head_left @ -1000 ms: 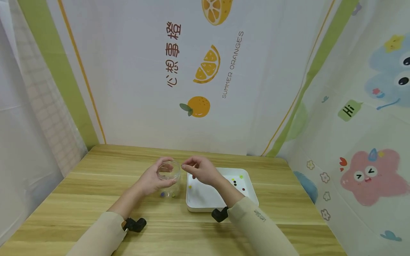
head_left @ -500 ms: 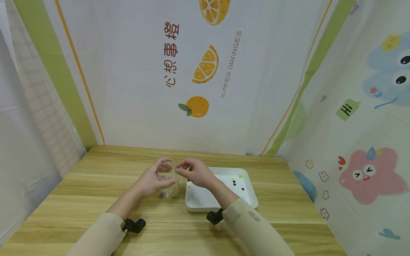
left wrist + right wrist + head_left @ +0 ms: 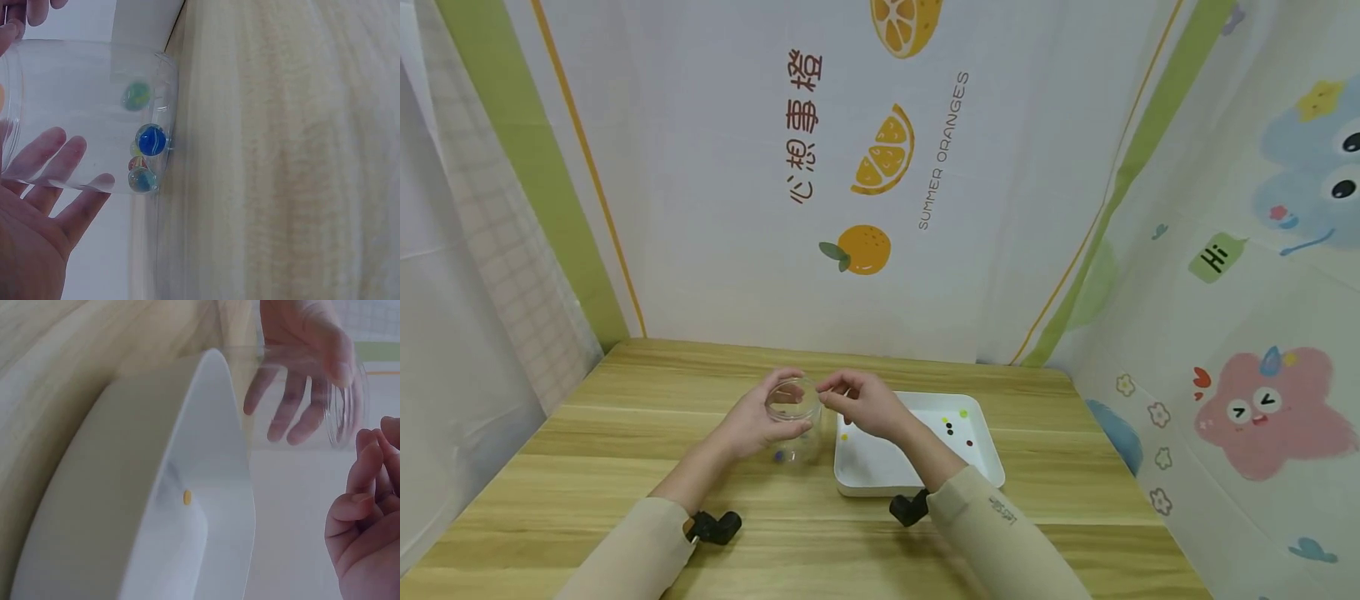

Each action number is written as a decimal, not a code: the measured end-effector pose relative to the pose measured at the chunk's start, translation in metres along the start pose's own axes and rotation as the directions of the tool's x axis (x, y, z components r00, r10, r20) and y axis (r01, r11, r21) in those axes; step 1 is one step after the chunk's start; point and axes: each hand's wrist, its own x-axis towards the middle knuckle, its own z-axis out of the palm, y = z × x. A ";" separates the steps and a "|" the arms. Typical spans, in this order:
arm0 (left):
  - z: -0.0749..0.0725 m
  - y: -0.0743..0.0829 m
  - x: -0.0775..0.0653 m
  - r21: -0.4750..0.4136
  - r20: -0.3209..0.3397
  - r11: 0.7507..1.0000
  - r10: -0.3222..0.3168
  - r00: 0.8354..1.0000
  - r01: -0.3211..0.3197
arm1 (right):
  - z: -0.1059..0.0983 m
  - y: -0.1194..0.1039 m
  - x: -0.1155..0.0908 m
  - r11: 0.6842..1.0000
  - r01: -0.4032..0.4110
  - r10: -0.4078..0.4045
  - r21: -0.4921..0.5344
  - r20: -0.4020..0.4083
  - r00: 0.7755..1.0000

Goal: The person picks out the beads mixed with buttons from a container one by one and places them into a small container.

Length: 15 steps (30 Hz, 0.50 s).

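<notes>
My left hand grips a clear jar near its mouth, fingers spread round the wall. In the left wrist view, several glass marbles lie near the jar's bottom, among them a blue marble and a clear bluish marble. A blurred green marble shows a little apart from them. Right at the jar's rim is my right hand, its fingers curled and thumb close to the index finger. Nothing shows between its fingertips, which the right wrist view partly cuts off at its edge.
A white tray stands right of the jar, under my right forearm. In it lie small yellow, black and red pieces, including a yellow piece near the wall. The wooden table meets a printed curtain at the back.
My right hand moved left to the jar's mouth, then back slightly right. The dark bit at its fingertips a second ago no longer shows. My left hand and the jar stayed nearly still.
</notes>
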 end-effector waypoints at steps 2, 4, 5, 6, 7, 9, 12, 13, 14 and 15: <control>0.000 0.000 0.000 0.000 0.001 1.000 0.007 1.000 -0.007 | -0.005 0.001 -0.002 1.000 -0.002 0.002 0.000 -0.006 1.000; 0.000 0.000 0.000 -0.001 -0.005 1.000 0.009 1.000 -0.009 | -0.010 0.004 -0.004 1.000 -0.013 0.013 -0.003 -0.007 1.000; 0.000 0.000 0.000 -0.003 -0.007 1.000 0.013 1.000 -0.013 | -0.013 0.005 -0.005 1.000 -0.019 0.019 -0.004 -0.010 1.000; -0.001 0.000 0.000 -0.005 -0.007 1.000 0.016 1.000 -0.016 | -0.016 0.007 -0.007 1.000 -0.028 0.028 -0.007 -0.013 1.000; -0.001 0.000 0.001 -0.007 -0.007 1.000 0.020 1.000 -0.020 | -0.018 0.009 -0.009 0.999 -0.038 0.037 -0.013 -0.015 0.999; -0.001 0.000 0.001 -0.013 -0.010 1.000 0.019 1.000 -0.019 | -0.024 0.013 -0.013 0.998 -0.056 0.056 -0.021 -0.018 0.998; -0.001 0.000 0.001 -0.015 -0.013 1.000 0.018 1.000 -0.018 | -0.033 0.021 -0.019 0.996 -0.078 0.077 -0.039 -0.020 0.997; 0.000 0.000 0.001 -0.014 -0.013 1.000 0.017 1.000 -0.017 | -0.037 0.024 -0.021 0.995 -0.084 0.083 -0.046 -0.022 0.996; 0.000 0.000 0.001 -0.009 -0.013 1.000 0.018 1.000 -0.018 | -0.040 0.027 -0.023 0.994 -0.091 0.090 -0.054 -0.026 0.996; 0.000 -0.001 0.001 -0.004 -0.012 1.000 0.018 1.000 -0.018 | -0.043 0.030 -0.025 0.993 -0.100 0.098 -0.062 -0.032 0.995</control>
